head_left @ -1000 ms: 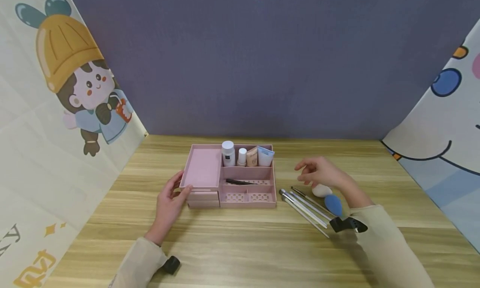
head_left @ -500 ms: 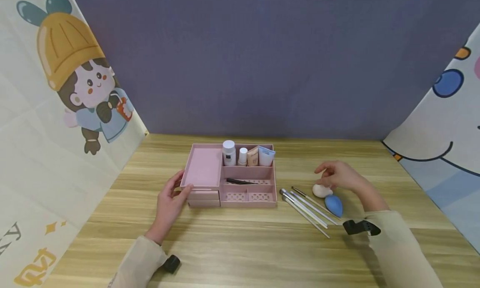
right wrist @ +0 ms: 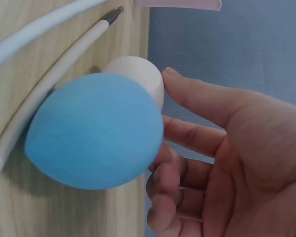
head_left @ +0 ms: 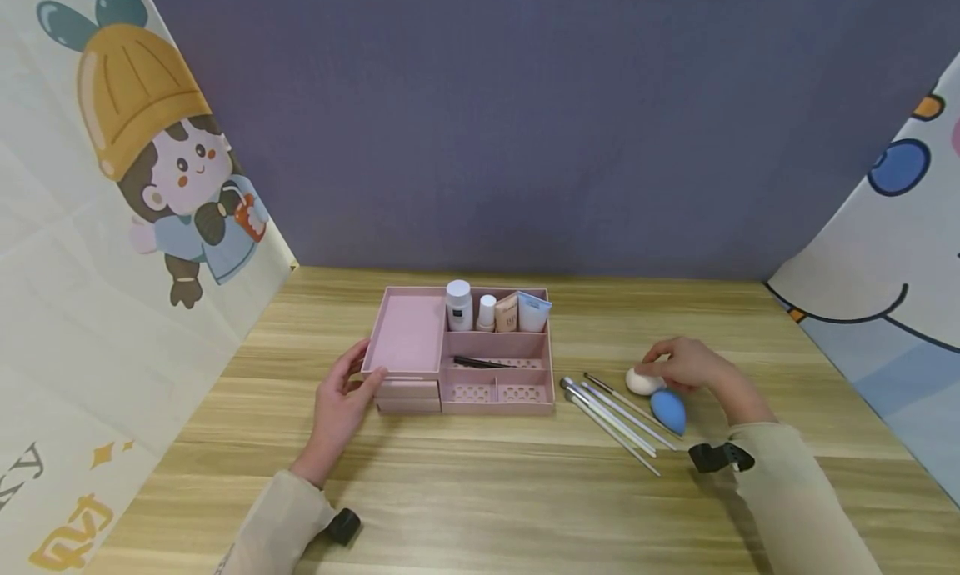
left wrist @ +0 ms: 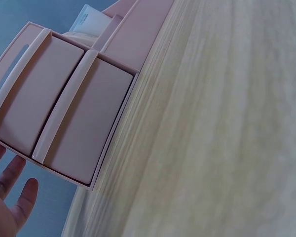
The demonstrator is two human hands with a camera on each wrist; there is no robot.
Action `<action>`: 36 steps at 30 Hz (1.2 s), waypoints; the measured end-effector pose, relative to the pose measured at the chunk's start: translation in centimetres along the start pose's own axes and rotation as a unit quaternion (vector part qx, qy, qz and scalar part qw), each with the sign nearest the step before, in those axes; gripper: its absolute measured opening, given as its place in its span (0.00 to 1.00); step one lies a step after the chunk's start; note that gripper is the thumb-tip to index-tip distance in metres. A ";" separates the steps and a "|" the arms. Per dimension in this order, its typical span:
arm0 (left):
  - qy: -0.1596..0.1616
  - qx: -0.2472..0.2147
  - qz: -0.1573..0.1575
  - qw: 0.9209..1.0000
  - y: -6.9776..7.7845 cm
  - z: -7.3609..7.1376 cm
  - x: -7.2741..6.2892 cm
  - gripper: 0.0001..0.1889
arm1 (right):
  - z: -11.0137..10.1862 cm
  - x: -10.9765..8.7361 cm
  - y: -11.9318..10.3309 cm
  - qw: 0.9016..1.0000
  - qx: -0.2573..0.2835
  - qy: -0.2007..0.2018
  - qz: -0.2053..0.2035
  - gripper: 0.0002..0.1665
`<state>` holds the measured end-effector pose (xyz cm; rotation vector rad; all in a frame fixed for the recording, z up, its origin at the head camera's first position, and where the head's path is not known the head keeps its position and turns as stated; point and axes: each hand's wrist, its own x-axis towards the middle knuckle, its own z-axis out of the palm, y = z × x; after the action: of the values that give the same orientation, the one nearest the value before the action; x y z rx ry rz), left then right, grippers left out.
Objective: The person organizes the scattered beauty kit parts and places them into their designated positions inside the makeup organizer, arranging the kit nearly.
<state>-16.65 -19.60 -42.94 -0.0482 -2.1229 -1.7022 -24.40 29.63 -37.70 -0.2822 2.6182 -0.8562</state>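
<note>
A pink makeup organizer (head_left: pixel 408 329) with two small drawers (left wrist: pixel 86 118) stands mid-table. My left hand (head_left: pixel 341 408) rests against its front left corner, thumb at the front edge and the other fingers along the side. In the left wrist view several fairly straight fingers (left wrist: pixel 24 205) touch the organizer's side. To the right, my right hand (head_left: pixel 686 363) is down at a white makeup sponge (head_left: pixel 642 382), pinching it between thumb and index finger. A blue makeup sponge (right wrist: pixel 96 131) lies right beside it and partly hides the index finger in the right wrist view. The remaining fingers are curled.
Several makeup brushes (head_left: pixel 611 417) lie slanted between organizer and sponges. The organizer's back row holds a white bottle (head_left: pixel 459 308), a smaller bottle (head_left: pixel 486 315), a beige tube (head_left: pixel 507 312) and a pale blue tube (head_left: pixel 533 312). A black pencil (head_left: pixel 480 363) lies in its middle compartment.
My right hand has moved rightward from above the brushes and come down onto the white makeup sponge. My left hand stays at the organizer's corner.
</note>
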 end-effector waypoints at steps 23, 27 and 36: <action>-0.003 0.000 0.007 1.000 -0.1 0.1 0.0 0.28 | 0.9 0.4 -0.9 0.999 -0.018 0.029 -0.029 0.24; -0.006 0.002 0.006 1.000 -0.2 0.1 0.0 0.28 | 1.1 0.4 -1.3 0.999 0.012 0.033 -0.015 0.27; -0.004 -0.005 0.008 1.000 -0.1 0.1 0.0 0.28 | 1.5 0.6 -1.9 0.997 0.005 0.056 -0.062 0.26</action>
<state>-16.72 -19.56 -43.06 -0.0757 -2.1139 -1.7074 -24.18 27.19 -37.80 -0.4087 2.7213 -0.9523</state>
